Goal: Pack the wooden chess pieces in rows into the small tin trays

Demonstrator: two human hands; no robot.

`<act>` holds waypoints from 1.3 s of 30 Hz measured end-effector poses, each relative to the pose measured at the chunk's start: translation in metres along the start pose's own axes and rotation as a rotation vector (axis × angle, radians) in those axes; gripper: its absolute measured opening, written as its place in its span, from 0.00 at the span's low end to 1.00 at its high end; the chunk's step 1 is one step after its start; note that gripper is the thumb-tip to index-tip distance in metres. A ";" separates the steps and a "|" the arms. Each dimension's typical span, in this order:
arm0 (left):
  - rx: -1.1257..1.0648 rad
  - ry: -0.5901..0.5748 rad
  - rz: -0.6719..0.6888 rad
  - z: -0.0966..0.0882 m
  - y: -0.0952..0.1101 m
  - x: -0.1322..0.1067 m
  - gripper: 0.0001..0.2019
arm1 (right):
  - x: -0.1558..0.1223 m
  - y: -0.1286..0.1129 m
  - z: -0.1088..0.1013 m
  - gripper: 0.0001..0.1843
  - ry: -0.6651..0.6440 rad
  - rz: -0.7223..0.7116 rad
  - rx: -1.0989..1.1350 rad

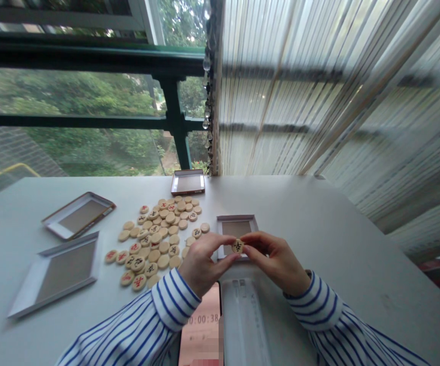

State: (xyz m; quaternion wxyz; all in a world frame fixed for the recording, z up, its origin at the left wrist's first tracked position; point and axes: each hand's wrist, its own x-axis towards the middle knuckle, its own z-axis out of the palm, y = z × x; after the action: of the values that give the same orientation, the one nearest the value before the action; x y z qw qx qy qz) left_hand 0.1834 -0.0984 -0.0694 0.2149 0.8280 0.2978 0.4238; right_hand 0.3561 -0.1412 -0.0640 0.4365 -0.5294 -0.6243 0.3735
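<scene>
Between the fingertips of both hands is one round wooden xiangqi piece (pixel 237 246) with a black character facing me. My left hand (pixel 208 258) pinches it from the left, and my right hand (pixel 275 258) pinches it from the right. The piece is held over a shallow box lid (pixel 256 222), whose near part is partly covered by my hands. To the left of my left hand lies a loose spread of xiangqi pieces (pixel 154 238), some showing red or black characters and others blank side up. My left hand and sleeve hide the spread's near right edge.
Two shallow box trays, one brown-edged (pixel 110 204) and one white (pixel 96 264), lie at the left. Another small tray (pixel 188 192) sits at the table's far edge. A phone showing a timer (pixel 200 333) and a clear plastic case (pixel 244 320) lie near me. A string curtain (pixel 273 101) hangs behind.
</scene>
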 end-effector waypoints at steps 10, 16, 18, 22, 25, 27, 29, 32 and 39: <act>-0.099 -0.009 -0.131 -0.001 -0.002 -0.003 0.06 | 0.000 -0.006 0.001 0.11 0.026 -0.024 -0.060; -0.130 -0.006 -0.189 0.001 -0.004 -0.005 0.05 | -0.002 -0.004 0.000 0.11 0.024 -0.025 -0.073; -0.147 -0.009 -0.203 0.002 -0.004 -0.005 0.05 | -0.002 -0.004 0.000 0.11 0.032 -0.030 -0.076; -0.171 -0.015 -0.237 0.003 -0.004 -0.005 0.08 | -0.001 -0.004 0.001 0.12 0.054 -0.033 -0.058; -0.202 -0.035 -0.228 0.002 -0.004 -0.005 0.10 | -0.001 -0.002 0.001 0.12 0.054 -0.031 -0.060; -0.222 -0.053 -0.203 0.002 -0.003 -0.005 0.10 | -0.001 -0.001 0.001 0.12 0.055 -0.042 -0.065; -0.233 -0.070 -0.184 0.001 -0.002 -0.005 0.10 | -0.001 0.000 0.001 0.12 0.058 -0.053 -0.069; -0.239 -0.091 -0.187 0.000 0.000 -0.004 0.09 | -0.001 0.000 0.001 0.11 0.065 -0.053 -0.067; -0.242 -0.074 -0.227 0.001 0.001 -0.003 0.08 | -0.001 0.000 0.002 0.12 0.077 -0.056 -0.080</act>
State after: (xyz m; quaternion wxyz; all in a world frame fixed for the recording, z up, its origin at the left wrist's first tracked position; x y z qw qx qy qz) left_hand 0.1831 -0.1019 -0.0711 0.3702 0.7723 0.3279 0.3988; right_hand 0.3547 -0.1424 -0.0649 0.4488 -0.5428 -0.6361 0.3153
